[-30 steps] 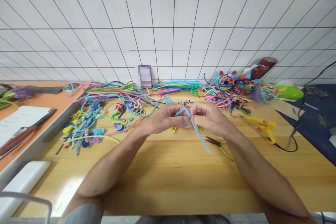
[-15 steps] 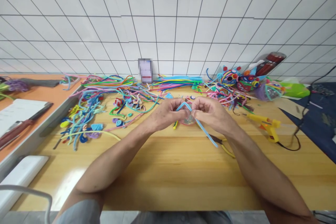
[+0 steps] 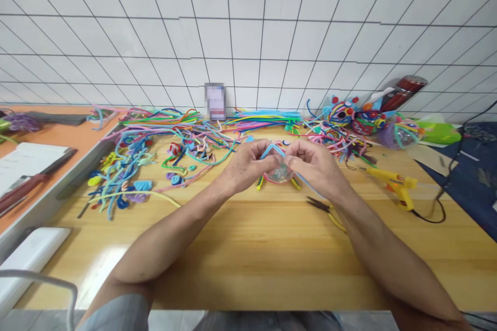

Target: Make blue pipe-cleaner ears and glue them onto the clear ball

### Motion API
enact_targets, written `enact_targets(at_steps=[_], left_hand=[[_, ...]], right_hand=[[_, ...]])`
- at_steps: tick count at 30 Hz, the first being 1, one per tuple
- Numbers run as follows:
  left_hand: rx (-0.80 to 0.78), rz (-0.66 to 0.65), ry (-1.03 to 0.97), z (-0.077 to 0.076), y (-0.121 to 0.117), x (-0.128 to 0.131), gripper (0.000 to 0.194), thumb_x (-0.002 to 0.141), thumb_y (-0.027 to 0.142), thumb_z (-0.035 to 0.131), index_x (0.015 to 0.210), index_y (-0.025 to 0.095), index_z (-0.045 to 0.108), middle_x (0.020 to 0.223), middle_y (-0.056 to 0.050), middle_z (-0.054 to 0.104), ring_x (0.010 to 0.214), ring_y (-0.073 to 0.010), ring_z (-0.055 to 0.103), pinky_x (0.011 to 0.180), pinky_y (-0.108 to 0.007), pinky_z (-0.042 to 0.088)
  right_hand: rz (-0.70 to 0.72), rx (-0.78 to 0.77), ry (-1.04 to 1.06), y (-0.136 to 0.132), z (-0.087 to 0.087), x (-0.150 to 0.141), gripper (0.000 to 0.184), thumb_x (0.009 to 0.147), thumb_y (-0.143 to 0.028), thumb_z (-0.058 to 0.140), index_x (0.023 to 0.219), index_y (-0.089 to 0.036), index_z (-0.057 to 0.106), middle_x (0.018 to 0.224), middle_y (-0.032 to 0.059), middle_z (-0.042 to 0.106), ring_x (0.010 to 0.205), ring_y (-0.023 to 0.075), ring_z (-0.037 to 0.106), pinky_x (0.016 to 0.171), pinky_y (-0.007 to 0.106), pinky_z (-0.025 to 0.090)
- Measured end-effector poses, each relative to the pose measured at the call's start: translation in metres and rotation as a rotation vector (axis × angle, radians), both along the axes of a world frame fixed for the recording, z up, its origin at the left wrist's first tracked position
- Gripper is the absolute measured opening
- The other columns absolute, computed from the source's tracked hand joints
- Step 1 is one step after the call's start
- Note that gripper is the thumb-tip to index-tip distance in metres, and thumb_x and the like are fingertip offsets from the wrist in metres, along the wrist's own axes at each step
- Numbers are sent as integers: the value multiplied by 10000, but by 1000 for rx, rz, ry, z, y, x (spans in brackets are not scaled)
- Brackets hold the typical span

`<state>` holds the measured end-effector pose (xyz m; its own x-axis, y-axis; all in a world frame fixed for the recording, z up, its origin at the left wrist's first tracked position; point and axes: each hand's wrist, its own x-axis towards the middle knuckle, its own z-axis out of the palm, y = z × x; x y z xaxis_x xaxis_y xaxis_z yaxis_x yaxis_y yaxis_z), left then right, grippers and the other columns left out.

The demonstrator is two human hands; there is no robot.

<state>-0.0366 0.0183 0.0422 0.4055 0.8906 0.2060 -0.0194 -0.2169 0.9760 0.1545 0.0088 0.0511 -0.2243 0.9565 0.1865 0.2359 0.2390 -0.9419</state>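
at the left edge of the frame, a white block (image 3: 39, 248) lies in the lower corner with a pale cable (image 3: 58, 282) in front of it. above these, a sheet of paper (image 3: 31, 160) and a dark red-handled tool (image 3: 23, 190) rest on an orange surface (image 3: 83, 139). next, left of centre, a loose heap of coloured fuzzy stems (image 3: 124, 165) covers the wooden tabletop (image 3: 240, 258), one yellow stem (image 3: 143, 193) curving along its near side. at upper centre, a phone (image 3: 216, 102) stands against the white tiled wall (image 3: 248, 36).

mid-frame, the left hand (image 3: 251, 164) pinches one leg of a light blue stem (image 3: 272, 149), which is bent to a peak between the two hands. the right hand (image 3: 313, 165) pinches the other leg, whose end shows below that hand. just beneath is a clear round body (image 3: 278, 173) with yellow-and-green pieces (image 3: 260, 182) at its base; i cannot tell whether the fingers touch it.

right of centre, yellow-handled pliers (image 3: 329, 211) lie near the right wrist. further right, decorated figures (image 3: 341, 111) stand before a red flask (image 3: 406, 94) in the upper right, with a yellow glue gun (image 3: 396, 183) nearer, beside a dark blue cloth (image 3: 476, 181).
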Motion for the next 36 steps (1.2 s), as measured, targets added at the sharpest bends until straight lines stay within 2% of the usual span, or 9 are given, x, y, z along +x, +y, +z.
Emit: enact_targets(at_steps=[9, 14, 20, 27, 36], left_hand=[[-114, -54, -63, 0, 1, 0, 221, 798, 345, 797, 807, 154, 686, 712, -5, 692, 620, -115, 615, 639, -247, 513], [-132, -68, -93, 0, 2, 0, 254, 788, 357, 848, 805, 145, 709, 722, -14, 718, 622, -112, 628, 645, -241, 523], [-121, -64, -133, -2, 3, 1, 366, 741, 447, 928, 789, 146, 726, 703, -19, 734, 610, -110, 625, 618, -232, 525], [-98, -39, -124, -5, 3, 1, 402, 760, 491, 917, 804, 140, 726, 722, -35, 756, 610, -124, 660, 617, -239, 536], [-80, -16, -88, -2, 2, 0, 310, 792, 404, 872, 788, 145, 701, 696, -17, 741, 612, -115, 656, 625, -224, 546]], right_hand=[[-11, 82, 36, 3, -1, 2, 77, 746, -275, 673, 741, -225, 616, 666, -28, 598, 613, 126, 540, 578, 264, 435], [-5, 81, 45, 1, 1, 2, 66, 749, -261, 673, 741, -223, 619, 671, -26, 614, 605, 125, 550, 576, 267, 436], [-9, 103, 6, 0, 3, 4, 68, 769, -266, 686, 762, -222, 634, 684, -19, 629, 621, 130, 565, 586, 269, 448], [-30, 166, -73, -2, 4, 4, 47, 799, -250, 670, 776, -216, 647, 677, -22, 634, 607, 123, 554, 571, 263, 432], [-29, 245, -174, -3, 3, 5, 71, 849, -247, 629, 793, -214, 657, 712, -11, 666, 653, 139, 601, 585, 264, 442]])
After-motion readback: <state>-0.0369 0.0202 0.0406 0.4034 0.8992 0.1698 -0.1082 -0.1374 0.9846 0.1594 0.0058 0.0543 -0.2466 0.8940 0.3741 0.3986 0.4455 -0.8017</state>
